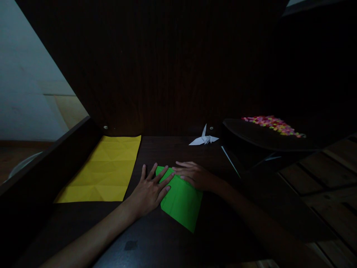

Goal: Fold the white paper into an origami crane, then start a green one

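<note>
A green sheet of paper [182, 201] lies at an angle on the dark wooden tabletop [117, 234], and faint crease lines run across it. My left hand [153, 190] rests with spread fingers, some on the paper's left part and some on the wood. Along the upper edge of the sheet my right hand [193, 175] lies flat, its fingers stretched toward the left fingertips. Neither hand grips the paper. The right palm and fingers cover part of its top edge.
On the left lies a creased yellow sheet [106, 167]. A white folded paper crane [205, 139] sits by the back panel [167, 74]. Right of it are a thin pale strip [230, 162] and a dark raised surface [251, 136] bearing small colourful pieces [275, 124].
</note>
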Available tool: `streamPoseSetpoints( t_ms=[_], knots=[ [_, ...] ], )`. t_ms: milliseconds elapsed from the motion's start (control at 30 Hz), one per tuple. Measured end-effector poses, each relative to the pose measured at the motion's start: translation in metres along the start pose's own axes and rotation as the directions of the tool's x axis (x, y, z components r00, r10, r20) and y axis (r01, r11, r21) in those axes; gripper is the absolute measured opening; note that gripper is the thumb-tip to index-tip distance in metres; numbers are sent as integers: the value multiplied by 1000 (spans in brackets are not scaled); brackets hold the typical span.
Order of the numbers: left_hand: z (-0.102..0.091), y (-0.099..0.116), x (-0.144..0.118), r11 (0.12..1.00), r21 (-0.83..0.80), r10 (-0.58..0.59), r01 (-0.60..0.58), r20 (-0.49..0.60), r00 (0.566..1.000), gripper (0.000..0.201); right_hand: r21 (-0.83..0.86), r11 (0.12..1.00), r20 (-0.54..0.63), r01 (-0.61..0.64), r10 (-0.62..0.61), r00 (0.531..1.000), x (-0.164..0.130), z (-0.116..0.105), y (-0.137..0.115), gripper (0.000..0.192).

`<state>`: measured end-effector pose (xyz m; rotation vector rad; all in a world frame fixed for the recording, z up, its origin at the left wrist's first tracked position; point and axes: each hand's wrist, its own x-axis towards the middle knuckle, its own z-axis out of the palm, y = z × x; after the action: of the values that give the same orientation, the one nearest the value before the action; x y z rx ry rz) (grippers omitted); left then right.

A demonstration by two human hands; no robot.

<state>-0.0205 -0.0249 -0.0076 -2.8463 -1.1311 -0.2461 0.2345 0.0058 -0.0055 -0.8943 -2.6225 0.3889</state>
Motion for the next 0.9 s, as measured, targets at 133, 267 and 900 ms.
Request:
streamPoseSetpoints(
  t_ms=[133, 267, 900],
  knots=[
    [-1, 1, 0, 1000, 6, 2, -2, 3, 1000, 50, -1, 1000, 21, -17, 17, 1000, 0, -1, -1, 39],
    [-3, 1, 1, 1000, 4, 1, -1, 19, 1000, 50, 0, 1000, 27, -17, 17, 1000, 1, -1, 2, 39],
    [-3, 1, 1, 1000, -16, -7, 8, 47, 999, 48, -188, 982, 108, 21, -1, 994, -3, -3, 11, 41]
  ],
)
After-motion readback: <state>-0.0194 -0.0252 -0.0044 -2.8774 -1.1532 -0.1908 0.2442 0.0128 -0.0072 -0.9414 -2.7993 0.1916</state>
